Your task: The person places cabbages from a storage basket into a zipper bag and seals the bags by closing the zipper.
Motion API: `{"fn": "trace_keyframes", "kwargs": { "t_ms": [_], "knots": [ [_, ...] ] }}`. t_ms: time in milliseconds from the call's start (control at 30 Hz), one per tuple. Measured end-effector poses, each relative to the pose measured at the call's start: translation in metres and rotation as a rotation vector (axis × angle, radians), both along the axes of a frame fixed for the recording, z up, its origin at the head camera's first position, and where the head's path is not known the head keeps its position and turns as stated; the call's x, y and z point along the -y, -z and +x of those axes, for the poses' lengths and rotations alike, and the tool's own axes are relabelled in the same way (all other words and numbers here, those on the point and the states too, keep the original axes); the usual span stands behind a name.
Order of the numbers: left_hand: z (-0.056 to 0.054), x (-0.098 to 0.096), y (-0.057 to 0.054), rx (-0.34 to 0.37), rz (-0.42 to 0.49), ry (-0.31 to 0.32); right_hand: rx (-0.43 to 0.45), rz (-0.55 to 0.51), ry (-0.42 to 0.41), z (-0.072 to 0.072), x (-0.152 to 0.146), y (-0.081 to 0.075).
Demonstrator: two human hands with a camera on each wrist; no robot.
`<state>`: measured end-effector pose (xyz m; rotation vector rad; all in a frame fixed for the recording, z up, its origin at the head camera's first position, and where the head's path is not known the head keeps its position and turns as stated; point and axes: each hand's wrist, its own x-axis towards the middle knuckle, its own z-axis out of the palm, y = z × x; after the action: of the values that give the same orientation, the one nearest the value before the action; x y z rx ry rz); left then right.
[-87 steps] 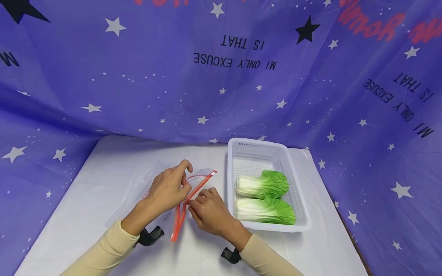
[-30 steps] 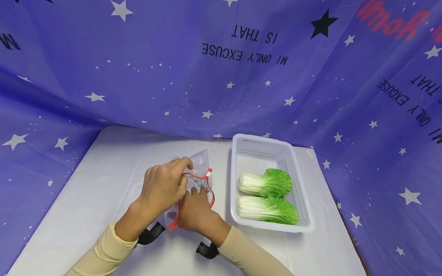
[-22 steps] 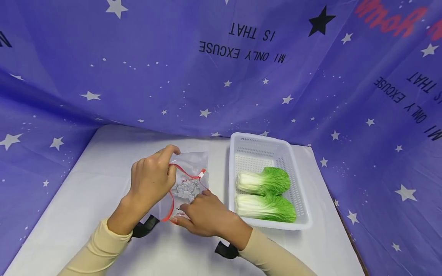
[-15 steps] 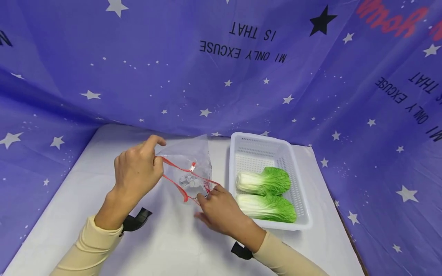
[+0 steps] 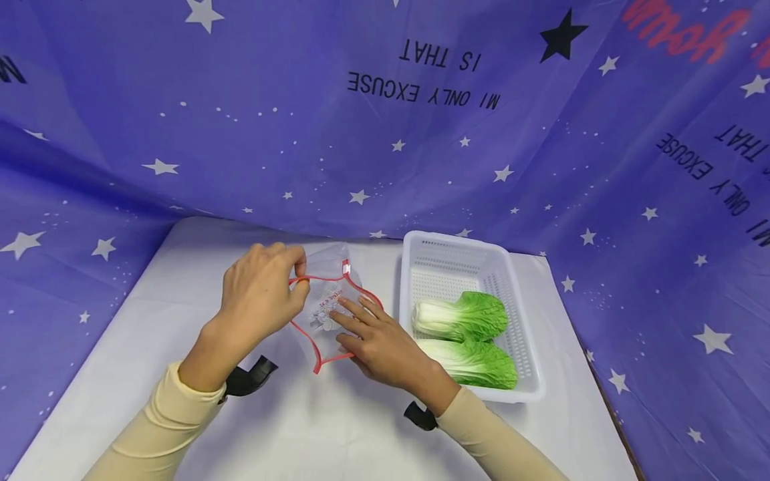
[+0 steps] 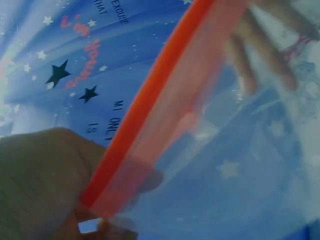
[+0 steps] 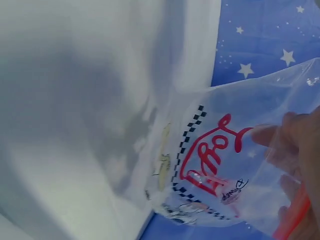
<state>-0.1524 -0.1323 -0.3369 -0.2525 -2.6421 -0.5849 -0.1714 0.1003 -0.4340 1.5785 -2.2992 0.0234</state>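
Note:
A clear zip bag (image 5: 327, 314) with a red rim and printed pictures is held up over the table, its mouth spread wide. My left hand (image 5: 259, 287) pinches the rim on the left side; the left wrist view shows thumb and finger on the orange-red strip (image 6: 145, 107). At the right side of the mouth, my right hand (image 5: 385, 344) has its fingers stretched out over the opening, and they show through the plastic in the left wrist view. The white slider (image 5: 345, 267) sits at the far corner. Red lettering (image 7: 212, 155) on the bag fills the right wrist view.
Right of the bag stands a white plastic basket (image 5: 514, 287) with two heads of Chinese cabbage, one farther back (image 5: 463, 317) and one nearer (image 5: 481, 364). The white table (image 5: 319, 434) is backed by a purple star-printed cloth (image 5: 325, 153).
Over these frames the bag went from lying flat with its mouth narrow to raised and wide. The right hand dipped into it, gripped its right rim, and now has straightened fingers.

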Motion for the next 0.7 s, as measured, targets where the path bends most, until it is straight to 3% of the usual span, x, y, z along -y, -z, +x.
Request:
{"fn": "trace_keyframes", "kwargs": {
  "t_ms": [200, 367, 533, 700],
  "knots": [
    [0.014, 0.003, -0.029, 0.006, 0.034, -0.093, -0.018, -0.144, -0.048, -0.001, -0.004, 0.009],
    [0.029, -0.003, -0.043, 0.102, 0.014, -0.098, -0.014, -0.364, -0.222, 0.000, -0.003, 0.008],
    [0.027, -0.006, -0.033, 0.224, -0.039, -0.054, -0.023, -0.482, -0.333, 0.006, -0.004, 0.000],
    [0.019, -0.010, -0.016, 0.291, -0.032, -0.029, -0.012, -0.556, -0.277, 0.006, -0.020, -0.006]
  ]
}}
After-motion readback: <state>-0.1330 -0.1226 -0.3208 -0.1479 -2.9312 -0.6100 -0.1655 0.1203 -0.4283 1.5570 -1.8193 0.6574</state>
